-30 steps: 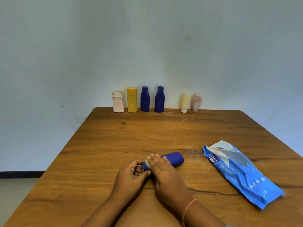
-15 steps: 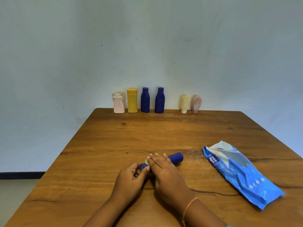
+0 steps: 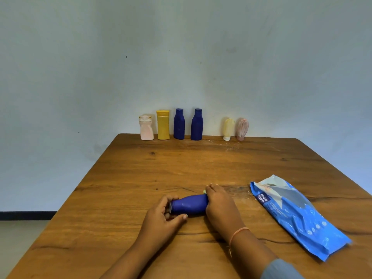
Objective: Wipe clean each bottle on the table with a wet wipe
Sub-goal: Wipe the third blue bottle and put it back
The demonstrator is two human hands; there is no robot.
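A dark blue bottle (image 3: 189, 204) lies on its side on the wooden table (image 3: 201, 164), cap end to the left. My left hand (image 3: 163, 216) grips its cap end. My right hand (image 3: 220, 202) is wrapped over the bottle's base end, pressing a pale wet wipe (image 3: 204, 191) against it; only a sliver of the wipe shows above my fingers. Along the far edge stand a pink bottle (image 3: 146, 127), a yellow bottle (image 3: 163, 125), two dark blue bottles (image 3: 179, 124) (image 3: 196, 124), a cream tube (image 3: 228, 128) and a pinkish tube (image 3: 242, 126).
A blue wet-wipe pack (image 3: 296, 214) lies flat at the right of the table, close to my right forearm. A pale wall rises right behind the row of bottles. The floor shows past the table's left edge.
My right hand with the wipe has slid from the bottle's cap end rightward to its base, uncovering the blue body. My left hand stays on the cap end.
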